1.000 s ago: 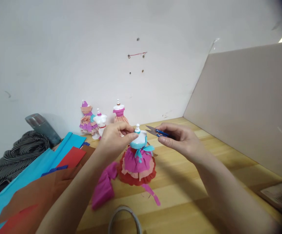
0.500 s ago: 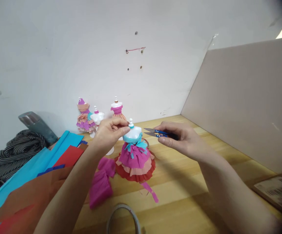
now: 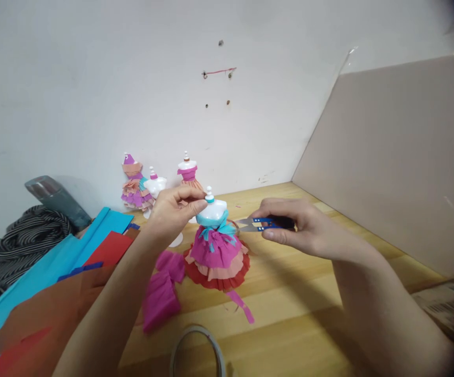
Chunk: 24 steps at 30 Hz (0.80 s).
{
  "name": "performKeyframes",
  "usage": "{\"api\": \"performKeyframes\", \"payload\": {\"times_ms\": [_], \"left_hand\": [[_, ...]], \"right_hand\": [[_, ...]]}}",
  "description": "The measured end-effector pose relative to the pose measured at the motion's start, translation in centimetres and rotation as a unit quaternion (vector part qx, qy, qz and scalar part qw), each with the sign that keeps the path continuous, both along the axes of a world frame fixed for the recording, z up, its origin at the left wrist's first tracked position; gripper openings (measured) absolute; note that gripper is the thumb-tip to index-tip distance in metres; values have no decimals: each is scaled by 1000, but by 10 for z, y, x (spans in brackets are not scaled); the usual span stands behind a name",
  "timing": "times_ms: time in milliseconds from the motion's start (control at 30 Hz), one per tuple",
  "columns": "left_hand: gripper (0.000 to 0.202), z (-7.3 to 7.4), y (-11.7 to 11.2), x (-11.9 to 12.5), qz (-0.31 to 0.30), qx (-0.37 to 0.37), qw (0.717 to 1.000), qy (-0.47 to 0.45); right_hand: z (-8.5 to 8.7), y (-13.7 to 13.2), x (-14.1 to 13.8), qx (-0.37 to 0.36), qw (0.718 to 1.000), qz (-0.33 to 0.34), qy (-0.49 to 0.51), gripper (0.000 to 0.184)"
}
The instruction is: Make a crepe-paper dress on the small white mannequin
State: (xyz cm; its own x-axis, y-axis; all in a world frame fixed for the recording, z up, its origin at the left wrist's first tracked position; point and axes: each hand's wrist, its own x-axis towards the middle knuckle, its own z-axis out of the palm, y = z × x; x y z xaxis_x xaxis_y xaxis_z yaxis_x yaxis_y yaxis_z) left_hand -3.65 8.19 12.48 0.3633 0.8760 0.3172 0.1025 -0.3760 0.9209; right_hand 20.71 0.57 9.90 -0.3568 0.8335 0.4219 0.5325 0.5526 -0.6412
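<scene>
Left hand (image 3: 177,210) pinches the dress form's (image 3: 212,212) shoulder, between the 2 hands; right hand (image 3: 307,230) grips blue snips (image 3: 265,221), blades near its waist, tabletop (image 3: 289,340) stretching rightward to the panel's (image 3: 399,157) lower edge

The wooden table (image 3: 281,335) carries a skirted mannequin (image 3: 216,254), magenta paper (image 3: 161,303) and a grey ring (image 3: 200,329).

Four small white dress-form figures (image 3: 213,212) with coloured paper trimmings are counted: one at the centre, three left of centre. One bare left hand (image 3: 174,210) and one bare right hand (image 3: 307,225) are seen, two in all. One pair of blue-handled metal snips (image 3: 265,228) is found right of centre, one grey ring-shaped roll (image 3: 197,329) at bottom centre, one grey bottle (image 3: 61,203) at left, and five small dark holes (image 3: 207,106) at upper centre.
</scene>
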Motion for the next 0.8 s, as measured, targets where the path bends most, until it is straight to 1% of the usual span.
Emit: {"api": "performKeyframes", "payload": {"times_ms": [100, 267, 433, 500, 667, 800], "left_hand": [[11, 0, 0, -1, -10, 14, 1000, 5], [10, -3, 2, -5, -30, 41, 999, 5], [8, -3, 3, -6, -48, 61, 997, 16], [9, -2, 3, -5, -50, 55, 997, 16], [9, -3, 3, -5, -38, 42, 998, 13], [11, -5, 3, -4, -38, 39, 999, 6]], "right_hand": [[0, 1, 4, 12, 999, 22, -27, 26], [-3, 5, 6, -1, 999, 12, -35, 27], [-8, 12, -2, -22, 999, 7, -45, 29], [-11, 16, -6, -34, 999, 8, -21, 29], [-20, 23, -13, -74, 994, 8, 77, 24], [-23, 24, -16, -104, 988, 9, 115, 23]]}}
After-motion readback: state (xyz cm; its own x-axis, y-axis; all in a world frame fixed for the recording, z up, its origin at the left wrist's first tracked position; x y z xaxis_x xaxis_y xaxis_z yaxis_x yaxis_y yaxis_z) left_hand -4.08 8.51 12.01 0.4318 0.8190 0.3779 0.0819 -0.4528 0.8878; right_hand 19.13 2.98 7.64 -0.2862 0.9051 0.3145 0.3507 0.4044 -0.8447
